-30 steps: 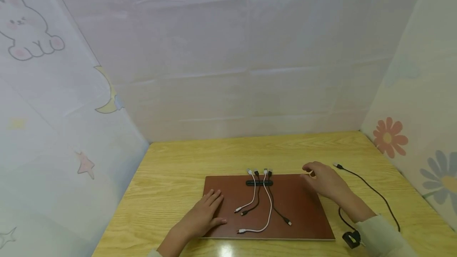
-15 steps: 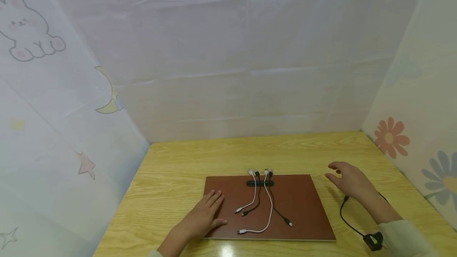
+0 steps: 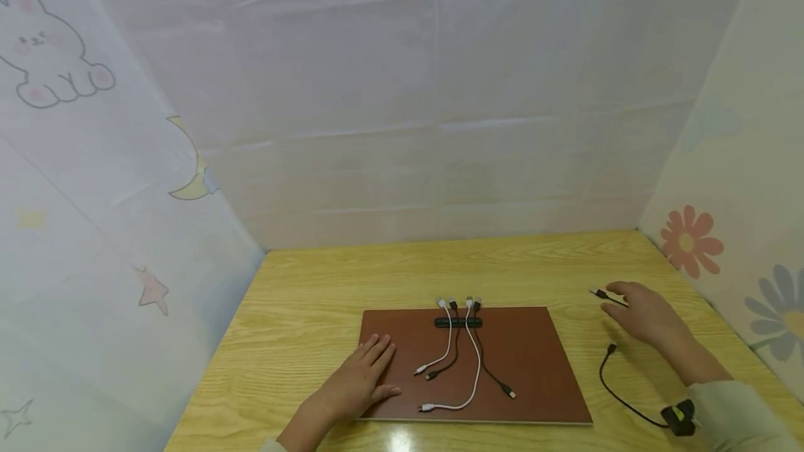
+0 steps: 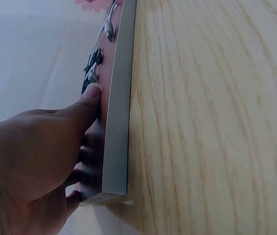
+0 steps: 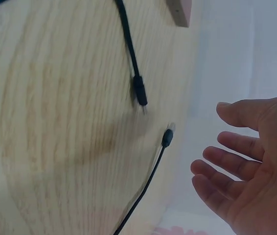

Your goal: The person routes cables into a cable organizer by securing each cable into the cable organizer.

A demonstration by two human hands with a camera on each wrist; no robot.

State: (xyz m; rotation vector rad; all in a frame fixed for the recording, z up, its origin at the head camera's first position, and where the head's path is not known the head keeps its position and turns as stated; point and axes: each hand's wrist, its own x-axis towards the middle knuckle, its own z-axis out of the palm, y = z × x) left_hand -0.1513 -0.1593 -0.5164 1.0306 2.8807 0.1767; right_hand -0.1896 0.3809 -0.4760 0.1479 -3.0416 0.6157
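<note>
My left hand (image 3: 361,382) lies with spread fingers on the left part of a reddish-brown board (image 3: 534,368); in the left wrist view its thumb (image 4: 87,100) rests near the board's edge. White cables (image 3: 477,375) and black cables (image 3: 485,358) run down the board from a black cable holder (image 3: 440,323). Off the board's right side, my right hand (image 3: 647,312) hovers with loosely bent fingers, holding nothing. Beside its fingertips is the USB plug (image 3: 601,294) of a black cable (image 5: 148,176). Another black plug (image 3: 611,349) lies nearer; the arm hides part of the cord.
A small black device (image 3: 680,417) sits at the right sleeve. The wood-grain table (image 3: 301,298) meets a pale cloth wall (image 3: 408,159) at the back. Printed side walls stand left and right.
My right hand has moved right, from the board's upper right corner to above the loose black cable. Its USB plug, hidden half a second ago, shows again. My left hand has stayed put.
</note>
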